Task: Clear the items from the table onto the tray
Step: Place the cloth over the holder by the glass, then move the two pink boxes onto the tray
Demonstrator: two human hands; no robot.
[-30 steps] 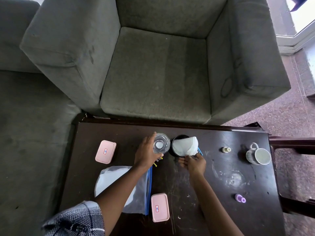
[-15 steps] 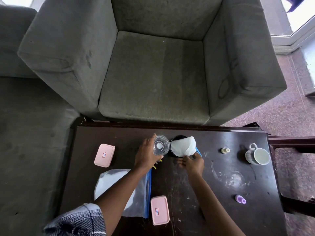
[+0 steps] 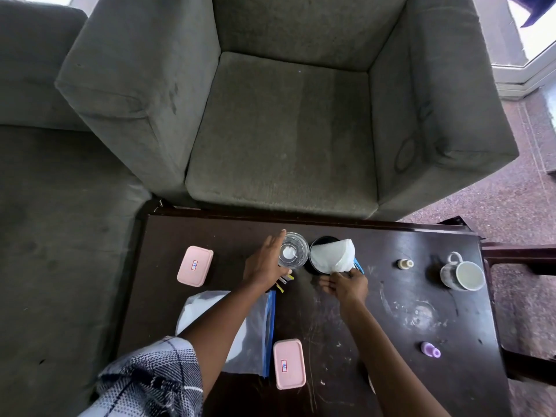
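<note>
On the dark wooden table (image 3: 391,371) stands a clear glass (image 3: 293,254) with something white at its bottom. My left hand (image 3: 264,266) wraps its left side, thumb on the near side. Small yellow sachets (image 3: 284,282) poke out under that hand. Right of the glass is a round black dish (image 3: 313,267) with a white folded paper (image 3: 331,255) tilted over it. My right hand (image 3: 346,285) pinches the paper's near edge, beside a blue strip (image 3: 358,266). No tray is identifiable.
Two pink lidded boxes (image 3: 195,266) (image 3: 288,364), a clear zip bag (image 3: 255,332), a small cream bottle (image 3: 405,263), a mug (image 3: 463,275) and a purple bottle (image 3: 430,349) lie on the table. A grey armchair (image 3: 285,130) stands behind, a sofa (image 3: 60,236) to the left.
Both hands stay where they were, the left on the glass and the right at the white paper. Only the view has shifted slightly.
</note>
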